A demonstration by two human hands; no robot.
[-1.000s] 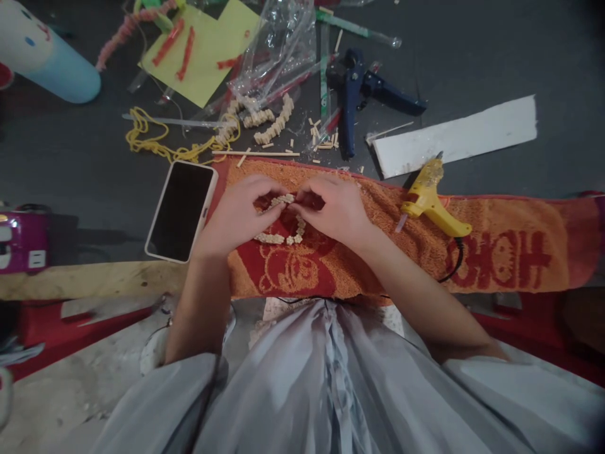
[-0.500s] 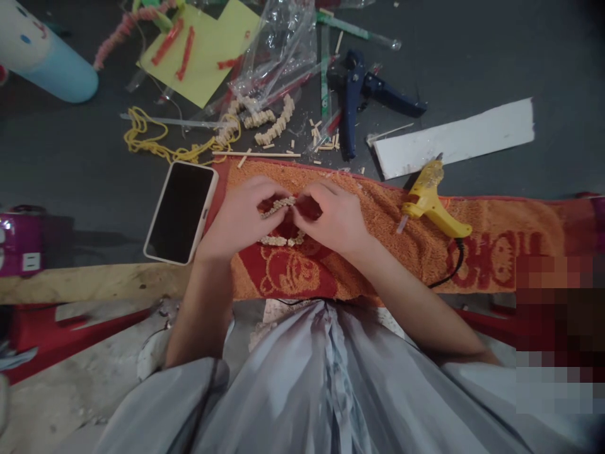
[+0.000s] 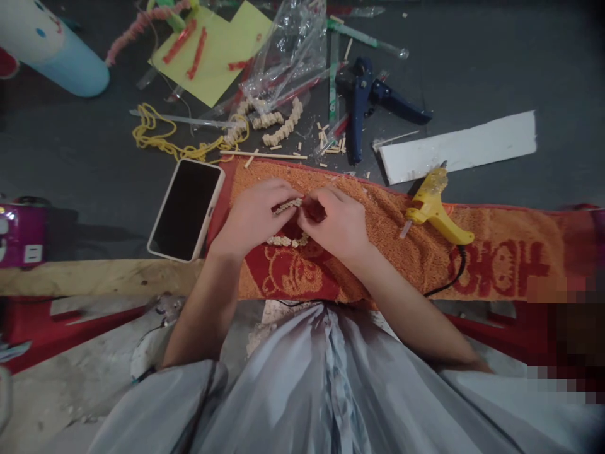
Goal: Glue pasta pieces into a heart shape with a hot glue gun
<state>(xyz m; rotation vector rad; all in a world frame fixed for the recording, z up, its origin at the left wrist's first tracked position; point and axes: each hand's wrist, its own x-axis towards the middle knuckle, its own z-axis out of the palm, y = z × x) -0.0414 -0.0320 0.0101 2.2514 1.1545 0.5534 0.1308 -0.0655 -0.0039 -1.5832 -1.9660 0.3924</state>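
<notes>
A curved chain of short, pale wooden stick pieces lies over the orange and red towel. Its far part shows between the fingers of my left hand, which pinches it there. My right hand has thumb and forefinger closed together at the chain's right end, right beside the left fingertips. What exactly sits in the right pinch is too small to make out. Whether the chain forms a full ring is hidden by my hands.
Left of my hands lies a phone. A yellow glue gun rests at right, its nozzle by a white strip. Beyond are a blue cutter, more wooden chains, yellow cord, plastic wrapping and yellow paper.
The view has shifted slightly, so most things on the table appear a little further right. Both hands keep their pinch on nearly the same spot, fingertips slightly closer together.
</notes>
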